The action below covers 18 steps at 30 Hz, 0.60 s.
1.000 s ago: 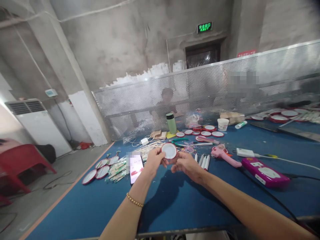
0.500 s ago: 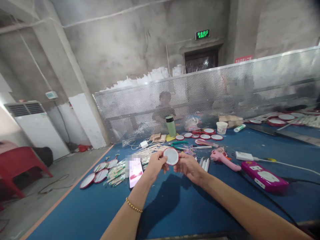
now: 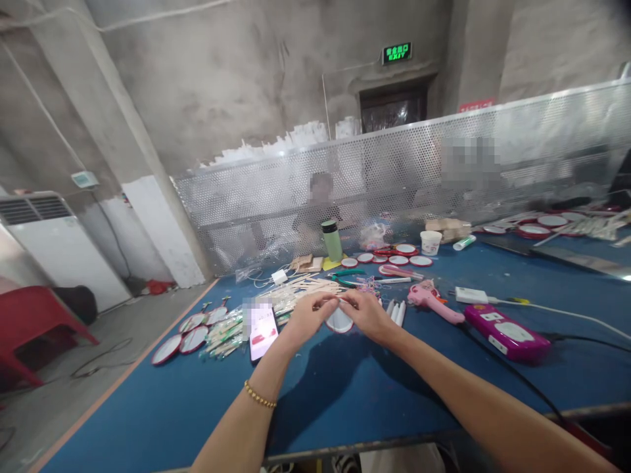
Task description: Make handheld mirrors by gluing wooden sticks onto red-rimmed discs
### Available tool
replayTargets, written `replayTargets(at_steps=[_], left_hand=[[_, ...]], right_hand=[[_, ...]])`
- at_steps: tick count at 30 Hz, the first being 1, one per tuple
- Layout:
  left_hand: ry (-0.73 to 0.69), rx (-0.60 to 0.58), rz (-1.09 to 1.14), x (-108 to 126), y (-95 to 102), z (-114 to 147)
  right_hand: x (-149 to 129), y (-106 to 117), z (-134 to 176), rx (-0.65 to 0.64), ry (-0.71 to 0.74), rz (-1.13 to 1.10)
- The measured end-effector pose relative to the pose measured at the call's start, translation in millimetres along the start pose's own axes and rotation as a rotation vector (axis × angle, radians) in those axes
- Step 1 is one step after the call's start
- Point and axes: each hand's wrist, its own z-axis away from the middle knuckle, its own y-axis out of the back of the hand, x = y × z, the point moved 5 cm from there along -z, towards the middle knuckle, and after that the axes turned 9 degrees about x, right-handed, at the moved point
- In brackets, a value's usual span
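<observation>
A small round white disc with a red rim is held between both hands above the blue table. My left hand pinches its upper left edge, and my right hand grips the upper right edge. The thumbs and fingertips nearly meet at the top of the rim, hiding that part. Close beyond the hands lie pale wooden sticks and green-handled pliers. To the right of my right hand are several white pens or tubes.
Left of the hands lie a lit phone and red-rimmed discs. A pink glue gun and a purple power strip with cables lie right. A green bottle and paper cup stand before a perforated metal screen.
Both hands have shifted from the disc's sides to its upper edge, fingertips coming together there. The disc now sits lower between them. The camera view has shifted slightly.
</observation>
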Motion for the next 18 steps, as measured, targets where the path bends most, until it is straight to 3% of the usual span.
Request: replayTargets(at_steps=[3, 5, 8, 12, 14, 16, 18], left_hand=[[-0.189, 0.058, -0.15, 2.5, -1.5, -0.8], [-0.204, 0.055, -0.214, 0.9, -2.9, -0.5], [-0.125, -0.032, -0.159, -2.6, -6.0, 0.8], [0.097, -0.218, 0.069, -11.0, -13.7, 3.4], [0.161, -0.223, 0.11, -14.9, -13.9, 2.4], [0.195, -0.144, 0.09, -18.9, -9.6, -1.0], [0.228, -0.052, 0.078, -22.8, -4.3, -4.2]], right_hand=[[1.1, -3.0, 2.1, -0.01, 0.016, 0.032], [1.5, -3.9, 2.6, -0.01, 0.018, 0.077], [0.3, -3.7, 2.1, -0.038, 0.021, 0.106], [-5.5, 5.0, -2.8, -0.103, 0.074, 0.06], [-7.3, 16.1, -9.4, -0.108, 0.118, 0.059], [-6.9, 35.3, -19.8, -0.01, 0.154, 0.089], [-1.4, 60.5, -31.8, 0.188, 0.109, 0.214]])
